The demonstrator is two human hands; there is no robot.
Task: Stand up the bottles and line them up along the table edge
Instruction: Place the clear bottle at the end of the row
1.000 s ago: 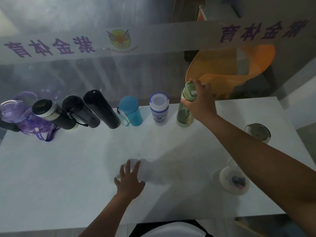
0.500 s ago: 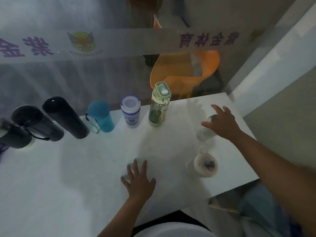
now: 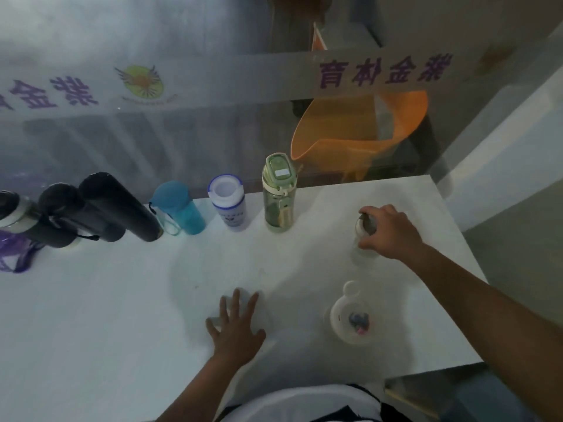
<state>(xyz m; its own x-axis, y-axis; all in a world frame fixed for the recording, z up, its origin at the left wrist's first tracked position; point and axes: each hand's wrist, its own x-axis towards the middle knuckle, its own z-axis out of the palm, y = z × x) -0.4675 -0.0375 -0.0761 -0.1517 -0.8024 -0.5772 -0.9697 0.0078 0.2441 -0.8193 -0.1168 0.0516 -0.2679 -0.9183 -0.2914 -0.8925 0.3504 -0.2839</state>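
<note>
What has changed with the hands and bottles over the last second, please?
The right hand let go of the green bottle, left standing in the row, swung right and closed on the clear bottle. The left hand stayed flat on the table.

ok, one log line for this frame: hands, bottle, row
right hand: gripping clear bottle top | left hand: flat on table | green bottle: upright, ends row
</note>
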